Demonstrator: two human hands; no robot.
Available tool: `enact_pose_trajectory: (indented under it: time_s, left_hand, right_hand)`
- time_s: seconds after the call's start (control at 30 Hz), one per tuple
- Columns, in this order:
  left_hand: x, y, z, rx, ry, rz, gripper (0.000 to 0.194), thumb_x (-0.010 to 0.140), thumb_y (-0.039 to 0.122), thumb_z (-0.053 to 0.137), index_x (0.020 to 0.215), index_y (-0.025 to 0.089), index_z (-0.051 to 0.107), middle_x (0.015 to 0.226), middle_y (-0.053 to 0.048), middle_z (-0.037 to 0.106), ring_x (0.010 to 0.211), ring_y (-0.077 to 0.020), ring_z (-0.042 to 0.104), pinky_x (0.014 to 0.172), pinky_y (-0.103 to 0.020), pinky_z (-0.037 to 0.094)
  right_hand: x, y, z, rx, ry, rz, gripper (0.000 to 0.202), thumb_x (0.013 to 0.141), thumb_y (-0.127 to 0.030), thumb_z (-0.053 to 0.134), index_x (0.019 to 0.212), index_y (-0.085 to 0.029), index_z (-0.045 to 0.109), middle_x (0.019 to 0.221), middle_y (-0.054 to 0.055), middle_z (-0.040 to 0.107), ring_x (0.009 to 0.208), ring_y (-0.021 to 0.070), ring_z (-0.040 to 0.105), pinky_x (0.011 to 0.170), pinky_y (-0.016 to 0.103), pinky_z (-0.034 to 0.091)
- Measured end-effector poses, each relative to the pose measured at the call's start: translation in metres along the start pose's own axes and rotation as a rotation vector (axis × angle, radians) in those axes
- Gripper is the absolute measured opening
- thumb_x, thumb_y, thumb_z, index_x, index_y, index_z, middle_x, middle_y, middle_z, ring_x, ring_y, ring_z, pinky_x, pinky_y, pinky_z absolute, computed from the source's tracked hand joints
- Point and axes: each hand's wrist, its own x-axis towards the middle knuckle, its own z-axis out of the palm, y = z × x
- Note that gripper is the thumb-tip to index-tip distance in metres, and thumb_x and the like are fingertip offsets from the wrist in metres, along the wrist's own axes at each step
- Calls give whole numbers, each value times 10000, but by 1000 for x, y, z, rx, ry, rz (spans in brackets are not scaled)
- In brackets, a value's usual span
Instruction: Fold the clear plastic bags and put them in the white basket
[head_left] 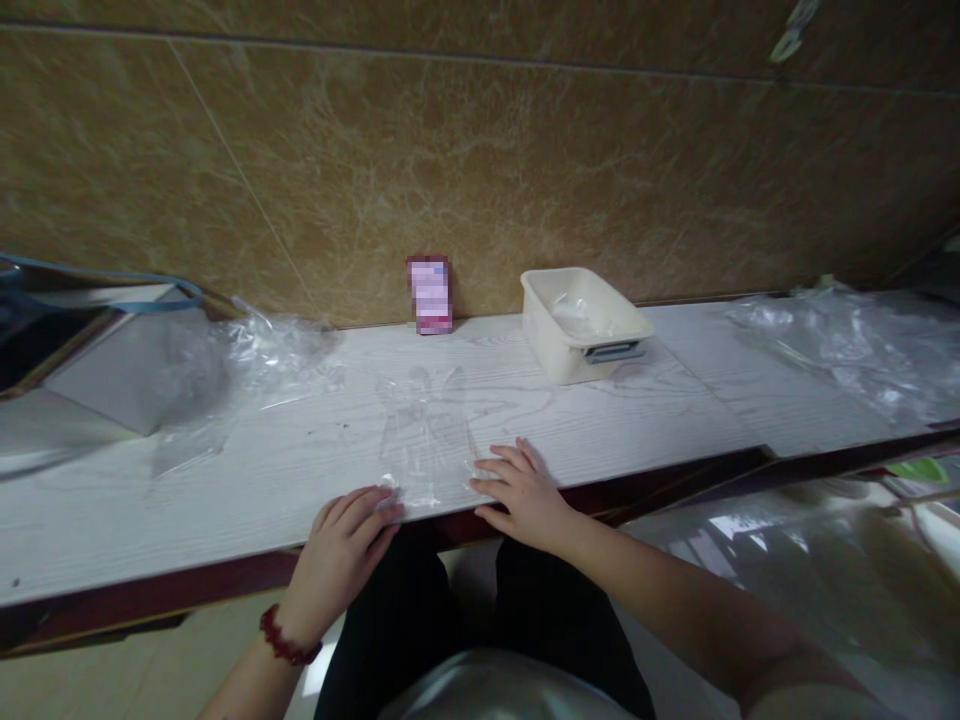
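Note:
A clear plastic bag (426,440) lies spread out on the white wood-grain counter (300,490), its lower edge at the counter's front edge. My left hand (346,540), with a red beaded bracelet (287,640) on the wrist, rests at the bag's lower left corner with its fingers stretched out and lying flat. On the other side, my right hand (523,500) has its fingers spread, the tips touching or very near the bag's right edge. Both hands are palm down. Whether fingertips press on the film is hard to make out.
Behind the bag, a phone (430,295) with a blurred screen leans against the tiled wall. A cream plastic bin (559,345) with some clear film inside stands to its right. Crumpled clear plastic (870,345) lies far right; a white box (112,375) and more film are at left.

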Motion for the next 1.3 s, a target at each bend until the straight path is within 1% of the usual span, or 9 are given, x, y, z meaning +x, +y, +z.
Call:
enact_pose_trajectory:
  time_s: [0.17, 0.4, 0.57, 0.7, 0.87, 1.0, 1.1, 1.2, 1.3]
  left_hand:
    - [-3, 0, -3, -39, 48, 17, 160, 756, 231, 523, 892, 258, 602, 978, -38, 599, 930, -192, 526, 772, -359, 424]
    - [6, 3, -15, -188, 117, -39, 143, 750, 174, 514, 888, 178, 546, 871, -52, 604, 847, -159, 545, 755, -307, 446]
    - [12, 4, -21, -219, 110, -85, 150, 762, 171, 486, 905, 167, 532, 847, -51, 605, 823, -155, 551, 736, -288, 456]
    - [11, -1, -24, -251, 134, -54, 142, 756, 166, 482, 881, 175, 547, 830, -48, 616, 815, -157, 562, 733, -291, 465]
    - [5, -4, -22, -277, 166, 52, 190, 742, 146, 501, 917, 199, 554, 839, -41, 638, 833, -158, 579, 773, -322, 468]
    - [0, -3, -14, -246, 140, 73, 337, 701, 249, 581, 1028, 195, 521, 961, -73, 628, 926, -192, 565, 838, -384, 444]
    - [-3, -6, -8, -280, 103, 65, 266, 737, 216, 535, 1002, 212, 536, 976, -52, 632, 956, -179, 560, 885, -399, 411]
    - [2, -10, -6, -398, 32, -48, 215, 767, 185, 472, 963, 208, 557, 991, -42, 627, 981, -162, 547, 900, -377, 401]
    - [19, -13, -8, -534, 22, -299, 184, 766, 256, 464, 885, 188, 586, 986, -56, 621, 959, -170, 550, 857, -346, 427]
  right_hand:
    - [-3, -4, -1, 14, 35, -24, 232, 779, -325, 487, 988, -299, 586, 1127, -11, 533, 1126, 182, 355, 1016, 432, 109]
    - [7, -8, -11, -30, -90, 34, 624, 695, -438, 552, 1256, -257, 349, 1294, 44, 370, 1229, 231, 206, 1015, 460, 87]
    - [23, -7, -15, -45, -198, -46, 626, 751, -447, 479, 1302, -239, 265, 1368, 54, 247, 1273, 226, 100, 1019, 457, 59]
    - [40, 6, -16, 20, -295, -165, 462, 841, -328, 362, 1288, -233, 296, 1348, 38, 296, 1256, 165, 191, 1027, 403, 98]
    - [55, 23, -14, 96, -353, -319, 377, 858, -214, 319, 1225, -198, 404, 1273, 23, 417, 1213, 110, 292, 1028, 324, 145]
    - [52, 21, -15, 170, -351, -342, 371, 844, -183, 339, 1204, -205, 428, 1217, 3, 481, 1148, 98, 389, 1022, 304, 179]
    - [46, 16, -17, 222, -348, -318, 360, 835, -183, 357, 1179, -233, 453, 1166, -8, 527, 1075, 99, 464, 1007, 303, 220]
    - [45, 10, -18, 256, -292, -200, 321, 828, -224, 377, 1122, -224, 506, 1086, 11, 581, 1013, 123, 510, 935, 299, 324]
    - [52, 6, -14, 310, -138, -19, 245, 808, -247, 404, 969, -179, 576, 968, 43, 621, 922, 133, 547, 827, 269, 400]
